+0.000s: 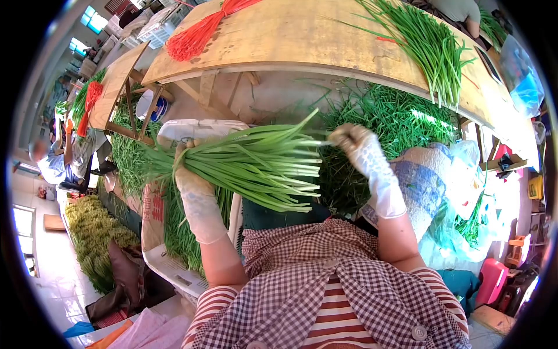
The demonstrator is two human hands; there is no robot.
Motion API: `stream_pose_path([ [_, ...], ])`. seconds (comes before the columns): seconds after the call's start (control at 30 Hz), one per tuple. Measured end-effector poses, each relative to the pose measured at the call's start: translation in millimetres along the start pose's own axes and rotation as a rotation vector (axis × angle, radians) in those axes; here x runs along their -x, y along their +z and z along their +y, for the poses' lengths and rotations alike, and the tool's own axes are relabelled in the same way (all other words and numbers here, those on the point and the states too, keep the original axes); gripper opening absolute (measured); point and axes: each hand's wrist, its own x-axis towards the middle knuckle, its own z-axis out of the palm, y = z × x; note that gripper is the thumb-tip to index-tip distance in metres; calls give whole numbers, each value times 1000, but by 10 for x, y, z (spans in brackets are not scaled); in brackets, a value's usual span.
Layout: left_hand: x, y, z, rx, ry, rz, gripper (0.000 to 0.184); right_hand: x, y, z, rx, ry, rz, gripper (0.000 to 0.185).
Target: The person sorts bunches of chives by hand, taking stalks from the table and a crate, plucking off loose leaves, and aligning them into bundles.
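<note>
One bunch [261,166], left hand [190,174] gripping it, hangs clear of the table edge [279,66]; right hand [357,142] curled, pinch unclear.

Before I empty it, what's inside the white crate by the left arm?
Long green leaves show inside the white crate. The held bunch, left hand and forearm hide part; the bottom is covered.

A long bench [290,43] of pale wood, its top marked with darker patches, spans the far side on timber legs [207,86]. A second bench [121,87] stands at far left; farther off, two windows [93,20] glow blue. The near-left floor [65,299] is pale, glossy and tiled. Strong light floods the right side.
</note>
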Motion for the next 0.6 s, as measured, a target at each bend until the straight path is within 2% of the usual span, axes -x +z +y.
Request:
stream_pose_path([
  [0.07,-13,0,81,-15,33,36,17,-183,-192,422,335,113,481,18],
  [0.1,14,-7,130,52,-24,14,18,-150,-340,412,606,33,651,14],
  [0.13,-24,-50,150,46,-14,17,17,-119,-449,400,767,54,646,14],
  [0.2,-108,-142,145,32,3,24,16,-90,-359,231,457,-199,615,14],
  [0.27,-124,-179,114,62,-44,22,13,35,-118,-128,-88,-230,265,19],
  [0.33,-182,-242,108,84,-71,-15,12,93,34,-337,-236,-134,205,23],
  [0.43,-118,-248,97,76,-78,-136,12,-22,44,-299,-346,-100,221,23],
  [0.53,-118,-268,97,74,-119,-175,12,6,-20,-421,-221,-219,75,24],
  [0.57,-175,-296,112,80,-142,-44,13,20,9,-457,-193,-266,35,25],
  [0.6,-150,-267,80,64,-145,-78,13,20,60,-482,-276,-227,-32,25],
])
